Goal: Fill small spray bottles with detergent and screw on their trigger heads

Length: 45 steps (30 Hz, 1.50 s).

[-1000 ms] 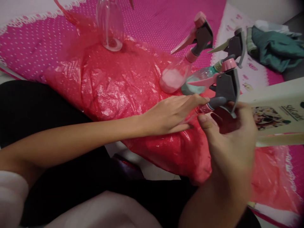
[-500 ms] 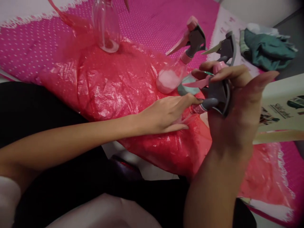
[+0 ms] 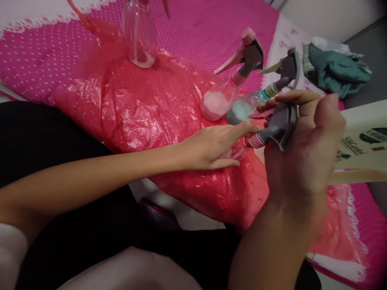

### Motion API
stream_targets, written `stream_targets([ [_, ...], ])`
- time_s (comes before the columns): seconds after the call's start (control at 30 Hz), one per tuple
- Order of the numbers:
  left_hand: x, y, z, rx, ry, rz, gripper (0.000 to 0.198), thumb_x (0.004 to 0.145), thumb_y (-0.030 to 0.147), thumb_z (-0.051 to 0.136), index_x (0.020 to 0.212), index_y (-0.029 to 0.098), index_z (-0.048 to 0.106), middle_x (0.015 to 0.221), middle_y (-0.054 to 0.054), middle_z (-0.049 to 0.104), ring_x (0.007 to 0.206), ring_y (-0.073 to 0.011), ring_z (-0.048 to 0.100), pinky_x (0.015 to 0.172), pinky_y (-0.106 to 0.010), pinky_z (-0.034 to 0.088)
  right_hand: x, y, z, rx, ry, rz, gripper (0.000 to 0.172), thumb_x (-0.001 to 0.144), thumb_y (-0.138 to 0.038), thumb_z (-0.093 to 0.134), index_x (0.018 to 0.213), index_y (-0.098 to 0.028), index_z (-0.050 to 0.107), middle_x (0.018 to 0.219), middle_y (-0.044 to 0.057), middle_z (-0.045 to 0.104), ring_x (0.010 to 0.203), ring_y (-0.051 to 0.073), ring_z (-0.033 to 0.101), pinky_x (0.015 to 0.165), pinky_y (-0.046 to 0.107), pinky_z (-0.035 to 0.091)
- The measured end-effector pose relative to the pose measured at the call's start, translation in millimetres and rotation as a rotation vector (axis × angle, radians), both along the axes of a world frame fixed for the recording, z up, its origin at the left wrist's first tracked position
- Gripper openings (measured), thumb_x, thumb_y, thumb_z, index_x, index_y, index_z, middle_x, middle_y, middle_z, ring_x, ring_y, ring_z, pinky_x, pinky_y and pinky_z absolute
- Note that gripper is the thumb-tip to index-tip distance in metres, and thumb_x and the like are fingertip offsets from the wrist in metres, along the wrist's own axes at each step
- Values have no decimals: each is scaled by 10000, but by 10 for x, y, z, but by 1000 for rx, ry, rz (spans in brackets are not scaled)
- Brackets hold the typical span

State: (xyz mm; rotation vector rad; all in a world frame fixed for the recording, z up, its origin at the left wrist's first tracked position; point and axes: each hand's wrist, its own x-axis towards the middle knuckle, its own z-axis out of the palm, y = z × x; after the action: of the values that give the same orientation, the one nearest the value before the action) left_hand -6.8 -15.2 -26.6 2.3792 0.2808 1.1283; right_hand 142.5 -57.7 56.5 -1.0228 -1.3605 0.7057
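Note:
My left hand (image 3: 208, 147) is closed round the clear body of a spray bottle (image 3: 239, 153), low over the red plastic sheet (image 3: 145, 104). At the bottle's neck is a pink collar below a grey trigger head (image 3: 279, 121). My right hand (image 3: 305, 149) grips that head, its fingers curled over the far side and hiding part of the pink trigger. Just beyond stand two more spray bottles: a pink one (image 3: 219, 102) with whitish contents and a green one (image 3: 242, 108) with pale green contents. Both lean in view.
Another clear bottle (image 3: 139, 36) stands at the upper left, its top cut off. A large cream container (image 3: 365, 133) with a printed label is right of my right hand. Green folded cloth (image 3: 338, 68) lies at the far right on the dotted pink tablecloth (image 3: 193, 28).
My right hand has turned on the trigger head, and its thumb has drawn in. The pink trigger is now more hidden, while the green bottle's neck shows more. My left hand has barely moved.

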Motion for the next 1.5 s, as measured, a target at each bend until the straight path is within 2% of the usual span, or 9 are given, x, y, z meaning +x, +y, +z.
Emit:
stream_targets([
  [0.1,4,0,1,-16,-25,-30,573,1042,385,554,1532,186,336,1492,-187,554,1314,-306,612,1071,-468,512,138,-53,-17,-1,-57,67,300,1057,-441,439,1105,-229,647,1076,46,579,1077,198,624,899,383,589],
  [0.27,26,3,6,-25,-48,-41,604,1014,326,584,1533,146,331,1488,-216,554,1312,-329,605,1062,-482,508,319,-176,-103,-25,-88,210,367,989,-411,637,1347,-330,645,1428,21,513,1429,245,434,1283,528,260],
  [0.33,26,7,16,-3,-56,-32,578,1022,332,575,1508,110,352,1456,-233,575,1291,-328,620,1051,-471,519,363,-205,-146,-27,-73,225,445,968,-403,695,1404,-361,614,1489,13,474,1479,261,375,1293,568,201],
  [0.47,17,20,17,15,-49,-24,597,1021,384,589,1499,109,360,1472,-226,573,1245,-319,653,1019,-443,544,412,-210,-184,-4,-120,202,549,933,-355,753,1454,-353,580,1537,26,423,1484,286,362,1259,563,283],
  [0.67,0,16,22,-36,-8,12,637,985,370,618,1522,169,340,1522,-189,547,1331,-318,615,1049,-461,542,345,-211,-139,59,-245,115,410,962,-289,695,1363,-303,615,1393,28,517,1315,215,515,1118,417,455],
  [0.87,-14,7,109,-81,112,26,691,978,450,625,1518,118,349,1548,-201,531,1315,-323,628,1060,-453,540,143,-248,-190,108,-321,-181,236,979,-368,706,1131,-225,596,1093,7,535,955,139,566,924,321,466],
  [1.1,2,52,31,-102,120,44,785,923,458,685,1565,163,343,1606,-156,495,1337,-362,614,1100,-503,521,-101,-321,-144,90,-530,-429,132,1044,-327,576,1115,-220,601,1113,17,595,1047,182,576,991,390,458],
  [1.3,6,34,33,-82,104,72,804,973,456,643,1611,133,277,1635,-160,456,1385,-340,583,1119,-455,514,-134,-474,-94,9,-634,-410,491,1004,-201,455,1486,-281,503,1515,7,470,1387,215,469,1210,491,338],
  [1.5,-9,1,86,-87,171,78,779,980,451,645,1610,150,300,1647,-131,443,1430,-359,534,1186,-502,454,-240,-571,-91,-72,-672,-520,698,909,-216,519,1595,-280,408,1514,3,485,1304,257,545,1169,521,382],
])
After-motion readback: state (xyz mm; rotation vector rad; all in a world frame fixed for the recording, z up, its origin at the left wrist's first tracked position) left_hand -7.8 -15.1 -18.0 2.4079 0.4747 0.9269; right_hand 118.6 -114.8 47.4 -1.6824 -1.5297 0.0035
